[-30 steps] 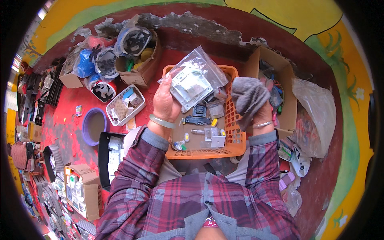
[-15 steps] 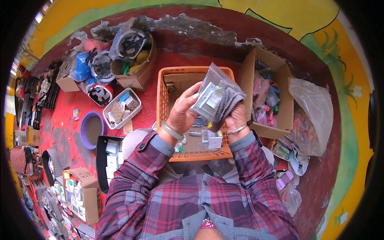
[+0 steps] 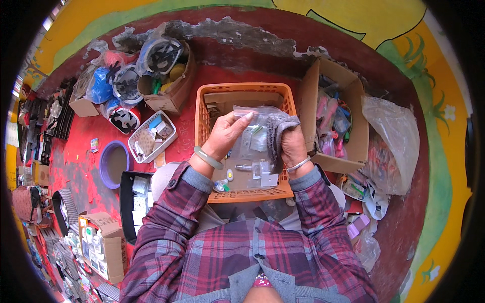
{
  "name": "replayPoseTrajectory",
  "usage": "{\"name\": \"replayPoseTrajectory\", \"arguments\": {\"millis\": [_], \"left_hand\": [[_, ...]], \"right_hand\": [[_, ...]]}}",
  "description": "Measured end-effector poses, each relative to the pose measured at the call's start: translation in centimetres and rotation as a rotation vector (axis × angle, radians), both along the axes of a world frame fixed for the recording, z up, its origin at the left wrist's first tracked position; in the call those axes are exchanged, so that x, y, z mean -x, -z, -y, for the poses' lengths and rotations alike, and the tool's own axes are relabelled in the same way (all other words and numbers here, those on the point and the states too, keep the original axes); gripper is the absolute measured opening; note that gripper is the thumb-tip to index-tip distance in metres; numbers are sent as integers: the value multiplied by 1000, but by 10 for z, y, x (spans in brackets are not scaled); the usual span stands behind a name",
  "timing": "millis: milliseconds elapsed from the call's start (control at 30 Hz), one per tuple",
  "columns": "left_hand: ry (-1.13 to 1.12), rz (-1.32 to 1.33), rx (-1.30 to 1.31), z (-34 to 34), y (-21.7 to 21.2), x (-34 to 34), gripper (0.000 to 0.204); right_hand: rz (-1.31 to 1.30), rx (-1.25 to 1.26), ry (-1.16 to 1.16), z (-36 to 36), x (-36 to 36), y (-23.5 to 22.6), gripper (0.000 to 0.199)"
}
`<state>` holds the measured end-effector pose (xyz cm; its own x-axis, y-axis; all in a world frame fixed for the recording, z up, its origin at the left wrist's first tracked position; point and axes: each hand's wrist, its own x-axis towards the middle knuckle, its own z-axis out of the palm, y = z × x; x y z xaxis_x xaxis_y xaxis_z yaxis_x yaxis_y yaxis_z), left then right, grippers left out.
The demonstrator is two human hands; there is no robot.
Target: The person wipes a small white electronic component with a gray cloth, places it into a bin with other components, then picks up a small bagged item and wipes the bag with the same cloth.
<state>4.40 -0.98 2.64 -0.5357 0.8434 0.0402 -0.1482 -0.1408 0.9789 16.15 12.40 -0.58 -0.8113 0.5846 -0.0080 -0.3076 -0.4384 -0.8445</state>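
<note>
Between thumb and fingers, my left hand (image 3: 225, 135) pinches the top edge of a clear plastic zip bag (image 3: 246, 139). White and pale green pieces show through the plastic; their kind I cannot make out. My right hand (image 3: 294, 146) is closed on a grey cloth (image 3: 276, 132), which lies against the bag's right side and hangs down. Both hands are above an orange plastic basket (image 3: 202, 113). Inside it, below the bag, are a silver cylinder (image 3: 243, 167), a white box-like piece (image 3: 269, 180) and a small white oval thing with a yellow spot (image 3: 230, 174).
Cardboard boxes stand behind left (image 3: 174, 98) and right (image 3: 346, 165) of the basket, holding bagged goods. To the left are a white basket (image 3: 160, 153), a purple basin (image 3: 103, 169) and a black bin (image 3: 127, 202). A plastic sack (image 3: 394, 146) leans at the far right.
The bag has turned and come down: its top edge now faces up between my hands, with the pieces hanging lower. The cloth now hangs lower along the bag's right side.
</note>
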Motion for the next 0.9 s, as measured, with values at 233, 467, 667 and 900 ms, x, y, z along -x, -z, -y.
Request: {"name": "replayPoseTrajectory", "arguments": {"millis": [233, 467, 667, 900], "left_hand": [[-148, 137, -129, -7, 16, -7, 25], [-296, 245, -272, 1, 20, 9, 26], [-230, -202, -50, 16, 1, 30, 28], [8, -822, 114, -2, 18, -2, 16]], "right_hand": [[-25, -21, 126, 10, 1, 2, 19], [-43, -69, 132, -21, -5, 5, 25], [-125, -38, 8, -45, -21, -53, 32], [107, -352, -255, -4, -4, -24, 36]]}}
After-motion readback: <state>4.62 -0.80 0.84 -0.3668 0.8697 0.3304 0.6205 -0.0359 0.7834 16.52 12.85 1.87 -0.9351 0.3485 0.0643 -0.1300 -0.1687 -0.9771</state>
